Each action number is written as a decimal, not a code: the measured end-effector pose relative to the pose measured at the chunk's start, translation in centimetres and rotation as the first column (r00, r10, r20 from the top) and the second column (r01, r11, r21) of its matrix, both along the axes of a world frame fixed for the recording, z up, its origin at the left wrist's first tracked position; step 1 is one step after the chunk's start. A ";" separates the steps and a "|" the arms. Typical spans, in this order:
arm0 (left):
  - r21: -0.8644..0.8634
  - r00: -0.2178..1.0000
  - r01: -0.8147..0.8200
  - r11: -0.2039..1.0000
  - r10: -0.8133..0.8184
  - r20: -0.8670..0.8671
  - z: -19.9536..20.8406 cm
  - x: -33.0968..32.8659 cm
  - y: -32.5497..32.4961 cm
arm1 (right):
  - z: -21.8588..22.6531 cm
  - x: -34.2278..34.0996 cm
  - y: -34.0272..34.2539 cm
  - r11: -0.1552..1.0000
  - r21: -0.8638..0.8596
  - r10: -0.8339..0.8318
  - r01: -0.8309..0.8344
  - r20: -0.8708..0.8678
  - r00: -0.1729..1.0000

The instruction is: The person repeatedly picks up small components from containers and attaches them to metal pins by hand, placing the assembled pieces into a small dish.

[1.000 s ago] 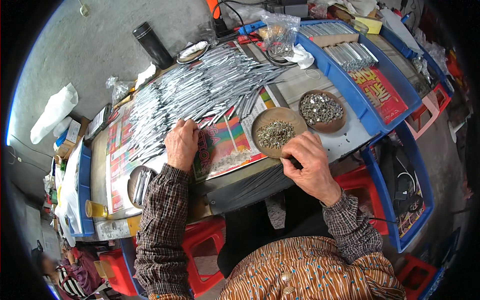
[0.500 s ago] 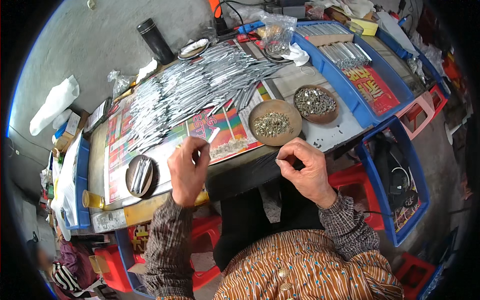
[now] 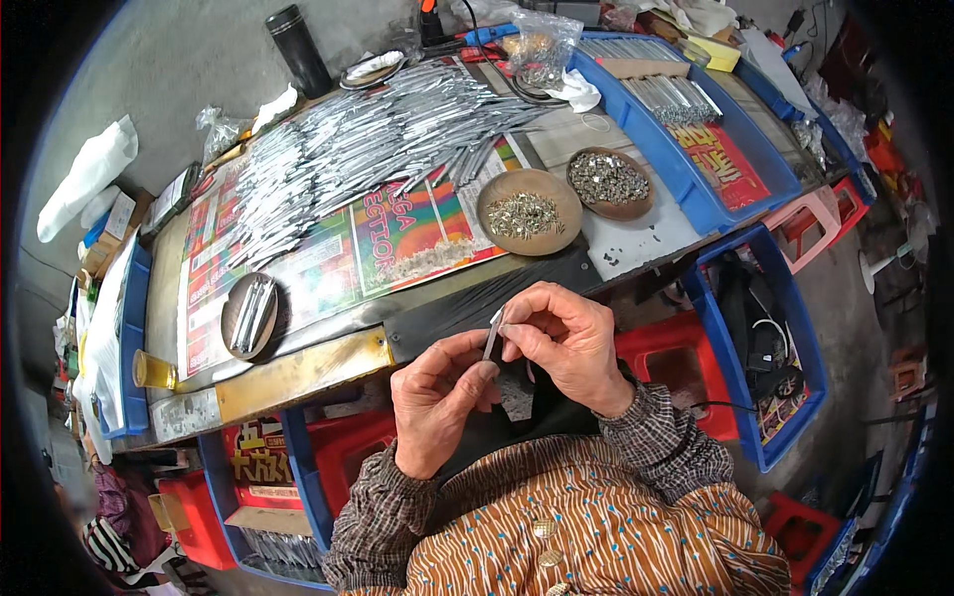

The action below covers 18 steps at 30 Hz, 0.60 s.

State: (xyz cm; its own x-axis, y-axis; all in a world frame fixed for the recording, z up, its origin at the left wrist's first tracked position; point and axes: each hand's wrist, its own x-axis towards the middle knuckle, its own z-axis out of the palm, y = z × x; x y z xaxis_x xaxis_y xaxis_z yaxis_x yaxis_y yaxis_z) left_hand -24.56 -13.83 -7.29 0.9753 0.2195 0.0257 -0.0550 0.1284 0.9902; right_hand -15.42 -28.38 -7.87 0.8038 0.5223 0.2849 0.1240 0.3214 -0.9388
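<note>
My left hand (image 3: pixel 437 402) pinches a slim silvery metal strip (image 3: pixel 492 336) between thumb and fingertips, tilted upward above my lap. At the strip's upper end, the thumb and forefinger of my right hand (image 3: pixel 568 343) are pinched together. Whatever small piece they may hold is hidden. Beyond my hands, a shallow brown bowl (image 3: pixel 564 236) holds small brass-coloured pieces. Beside it stands a second bowl (image 3: pixel 636 211) of small grey metal parts. A wide heap of similar silvery strips (image 3: pixel 368 139) covers the paper on the table. Several strips lie in a small dark bowl (image 3: pixel 233 333) at the left.
A blue tray (image 3: pixel 686 189) with metal rods sits at the right of the table (image 3: pixel 298 372). A black cylinder (image 3: pixel 298 50) stands at the back, a yellow cup (image 3: pixel 154 371) at the near left corner. Red stools (image 3: pixel 686 368) and a blue crate (image 3: pixel 740 397) are below.
My hands, apart before, have come together in front of me. My right hand moved left to the strip, and my left hand moved right and lower with it. The whole view has shifted slightly.
</note>
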 end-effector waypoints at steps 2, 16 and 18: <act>-0.028 1.000 0.011 1.000 -0.011 0.000 -0.2 -0.2 -0.2 | -0.2 -0.2 0.1 1.000 0.001 0.006 -0.006 0.000 1.000; 0.022 0.998 -0.055 0.998 0.055 0.026 -0.6 -0.9 -0.9 | -0.9 -0.4 0.3 0.973 -0.121 -0.146 0.196 0.329 0.933; 0.055 0.997 -0.076 0.996 0.075 0.031 -0.8 -0.9 -1.1 | -0.8 -0.2 0.4 0.962 -0.103 -0.180 0.251 0.449 0.875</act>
State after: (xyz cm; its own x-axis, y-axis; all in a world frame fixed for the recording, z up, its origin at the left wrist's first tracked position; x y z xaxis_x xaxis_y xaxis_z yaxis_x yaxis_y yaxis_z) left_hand -25.41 -14.88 -8.06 0.9546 0.2901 0.0677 -0.0908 0.0672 0.9936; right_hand -15.64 -27.93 -8.65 0.7167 0.4158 0.5599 0.5774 0.0964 -0.8108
